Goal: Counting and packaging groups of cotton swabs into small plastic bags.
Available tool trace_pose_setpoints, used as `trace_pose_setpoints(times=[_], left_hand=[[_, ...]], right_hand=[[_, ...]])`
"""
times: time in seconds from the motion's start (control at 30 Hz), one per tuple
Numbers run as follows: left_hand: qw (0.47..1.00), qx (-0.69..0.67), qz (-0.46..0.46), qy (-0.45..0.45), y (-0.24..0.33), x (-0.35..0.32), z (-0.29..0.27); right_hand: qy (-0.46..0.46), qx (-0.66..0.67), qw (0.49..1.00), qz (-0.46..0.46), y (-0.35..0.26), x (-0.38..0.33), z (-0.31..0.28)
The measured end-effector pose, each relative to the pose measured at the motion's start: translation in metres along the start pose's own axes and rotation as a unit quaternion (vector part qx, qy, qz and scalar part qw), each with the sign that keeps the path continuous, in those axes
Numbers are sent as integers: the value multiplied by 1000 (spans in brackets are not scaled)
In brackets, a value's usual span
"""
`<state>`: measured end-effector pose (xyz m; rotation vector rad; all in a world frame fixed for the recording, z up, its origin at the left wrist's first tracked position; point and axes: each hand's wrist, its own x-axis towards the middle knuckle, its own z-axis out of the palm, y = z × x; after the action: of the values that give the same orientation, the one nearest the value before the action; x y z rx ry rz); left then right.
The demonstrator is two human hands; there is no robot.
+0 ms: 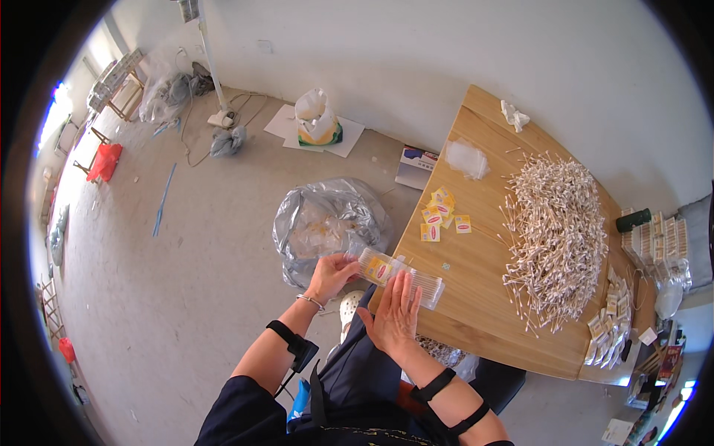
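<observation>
A transparent plastic bag of cotton swabs [427,285] lies across the near left edge of the wooden table, with a yellow label [377,268] showing inside. My left hand [332,278] pinches the bag's left end, which sticks out past the edge. My right hand [393,316] lies over the middle of the bag, its fingers stretched out and flat. Farther up the table is a small scatter of yellow labels [431,215]. A large heap of loose cotton swabs [558,241] covers the table's right part.
Below the table's left edge, a big silvery plastic bag [294,204] stands open on the floor. Transparent empty bags [467,160] and a crumpled white tissue [514,116] rest on the table [476,290]. Filled swab packs [611,323] are piled at its right end.
</observation>
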<state>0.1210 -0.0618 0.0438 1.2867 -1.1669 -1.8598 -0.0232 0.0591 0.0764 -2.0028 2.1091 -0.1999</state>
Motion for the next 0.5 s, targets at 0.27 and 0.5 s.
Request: trace_pose_setpoints(times=[0.27,0.5], left_hand=[[998,40,-28,26,1,1,-1],[998,44,-30,17,6,1,-1]], right_hand=[[3,9,1000,0,-2,1,1],[10,12,1000,-1,-3,2,3]])
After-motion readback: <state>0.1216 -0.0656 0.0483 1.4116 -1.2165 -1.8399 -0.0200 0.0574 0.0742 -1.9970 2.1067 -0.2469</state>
